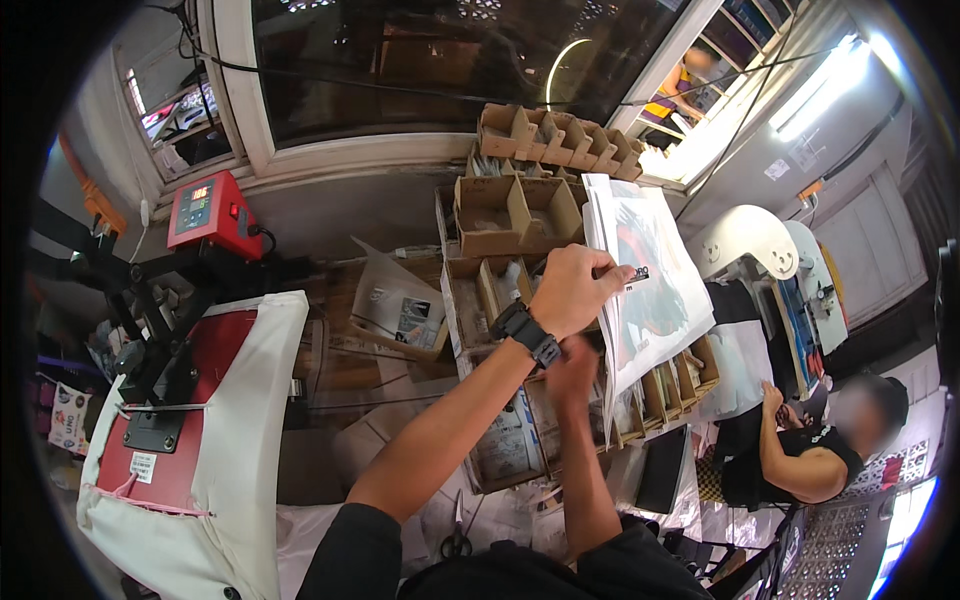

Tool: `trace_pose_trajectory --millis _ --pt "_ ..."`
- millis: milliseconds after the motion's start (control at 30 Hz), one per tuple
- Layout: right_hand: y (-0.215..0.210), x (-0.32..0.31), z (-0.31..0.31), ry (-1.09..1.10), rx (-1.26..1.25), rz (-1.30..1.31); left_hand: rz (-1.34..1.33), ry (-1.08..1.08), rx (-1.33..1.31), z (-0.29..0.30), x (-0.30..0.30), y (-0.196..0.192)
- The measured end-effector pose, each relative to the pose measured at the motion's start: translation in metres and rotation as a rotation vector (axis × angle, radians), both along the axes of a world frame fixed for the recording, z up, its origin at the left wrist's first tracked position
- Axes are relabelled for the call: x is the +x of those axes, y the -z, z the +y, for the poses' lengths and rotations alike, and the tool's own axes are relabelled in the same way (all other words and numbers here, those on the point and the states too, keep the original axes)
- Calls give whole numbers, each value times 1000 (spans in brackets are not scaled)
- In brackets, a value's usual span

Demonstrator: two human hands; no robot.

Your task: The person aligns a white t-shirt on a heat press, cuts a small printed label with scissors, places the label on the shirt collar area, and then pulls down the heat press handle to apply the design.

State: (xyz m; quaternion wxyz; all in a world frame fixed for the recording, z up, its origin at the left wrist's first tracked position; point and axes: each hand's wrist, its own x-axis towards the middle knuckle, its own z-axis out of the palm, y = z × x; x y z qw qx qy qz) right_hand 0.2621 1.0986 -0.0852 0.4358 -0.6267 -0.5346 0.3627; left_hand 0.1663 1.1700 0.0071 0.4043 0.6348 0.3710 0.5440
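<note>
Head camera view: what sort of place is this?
Probably a small printing workshop: a red-and-white cloth-padded press, brown cardboard compartment boxes and thin white printed sheets suggest so.

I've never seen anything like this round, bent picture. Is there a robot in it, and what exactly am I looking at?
No robot here: these are a person's two bare hands. One wide fisheye camera on the person's head looks down, so straight edges bend near the rim. The fingers of the left hand, above a black wristband, pinch the edge of a white packet. The right hand is blurred and partly hidden behind the left wrist; I can't tell what it holds. Around them are divided cardboard boxes, with scissors lower down. The machine at left has a red plate and a red control box. Another person is at right.
</note>
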Motion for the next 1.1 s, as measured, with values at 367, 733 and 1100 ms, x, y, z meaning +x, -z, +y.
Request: trace_pose_trajectory --millis 367,733,1100 --pt "34 -6 -38 -191 301 -548 -75 -179 -115 -49 -59 59" --pt "78 -8 -296 -928 -172 -363 -445 -596 -831 -452 -157 177" --pt "233 -8 -378 -656 -300 -881 -790 -717 -595 -567 -149 144"
